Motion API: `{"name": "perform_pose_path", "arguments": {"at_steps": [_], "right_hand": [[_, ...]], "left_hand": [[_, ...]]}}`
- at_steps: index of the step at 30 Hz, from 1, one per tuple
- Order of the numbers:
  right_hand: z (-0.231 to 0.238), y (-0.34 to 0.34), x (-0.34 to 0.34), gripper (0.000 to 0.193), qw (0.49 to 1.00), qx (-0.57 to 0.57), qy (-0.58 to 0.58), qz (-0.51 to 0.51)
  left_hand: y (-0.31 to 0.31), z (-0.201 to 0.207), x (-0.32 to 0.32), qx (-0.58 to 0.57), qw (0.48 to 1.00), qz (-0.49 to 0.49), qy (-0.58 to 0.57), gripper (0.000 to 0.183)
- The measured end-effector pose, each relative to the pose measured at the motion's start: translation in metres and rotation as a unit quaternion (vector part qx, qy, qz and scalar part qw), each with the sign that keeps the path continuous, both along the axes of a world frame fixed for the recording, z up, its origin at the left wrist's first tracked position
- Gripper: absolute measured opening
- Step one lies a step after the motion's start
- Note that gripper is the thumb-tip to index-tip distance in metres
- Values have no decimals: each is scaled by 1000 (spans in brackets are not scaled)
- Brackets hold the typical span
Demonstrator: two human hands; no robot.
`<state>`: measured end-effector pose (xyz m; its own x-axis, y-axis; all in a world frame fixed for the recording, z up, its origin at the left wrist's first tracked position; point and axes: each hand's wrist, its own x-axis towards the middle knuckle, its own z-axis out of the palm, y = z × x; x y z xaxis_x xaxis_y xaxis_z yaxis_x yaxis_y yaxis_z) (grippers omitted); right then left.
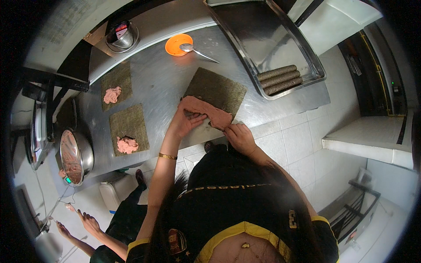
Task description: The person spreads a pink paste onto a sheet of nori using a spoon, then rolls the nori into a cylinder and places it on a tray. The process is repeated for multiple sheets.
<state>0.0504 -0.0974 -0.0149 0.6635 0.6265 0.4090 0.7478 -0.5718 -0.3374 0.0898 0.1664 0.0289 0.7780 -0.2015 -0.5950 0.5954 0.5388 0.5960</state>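
A dark green seaweed sheet (220, 87) lies on the steel table in front of me, with a band of pink paste (209, 110) spread along its near edge. My left hand (187, 122) is at the sheet's left near corner, its fingers bent against the edge beside the paste. At the right near corner, my right hand (240, 136) pinches the sheet's edge between thumb and fingers. Beyond the sheet, a metal spoon (199, 51) rests across an orange bowl (175, 45).
Two more seaweed sheets (127, 120) with pink lumps lie at left. A steel bowl (85, 153) with paste smears stands near the table's left end. Several seaweed rolls (278, 79) sit in a metal tray (322, 70) at right. Another person's hands (90, 222) show lower left.
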Motion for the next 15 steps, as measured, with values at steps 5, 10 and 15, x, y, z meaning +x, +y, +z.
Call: {"name": "perform_pose_path", "arguments": {"at_steps": [5, 10, 15], "right_hand": [[10, -10, 4, 26, 998, 0, -6, 64], [8, -19, 9, 26, 994, 12, 29, 101], [5, -21, 13, 22, 992, 43, 74, 96]], "left_hand": [[-9, 7, -14, 115, 993, -37, 0, 72], [-10, 11, -19, 106, 990, -98, 3, 77], [-17, 18, -18, 107, 988, -109, 16, 80]]}}
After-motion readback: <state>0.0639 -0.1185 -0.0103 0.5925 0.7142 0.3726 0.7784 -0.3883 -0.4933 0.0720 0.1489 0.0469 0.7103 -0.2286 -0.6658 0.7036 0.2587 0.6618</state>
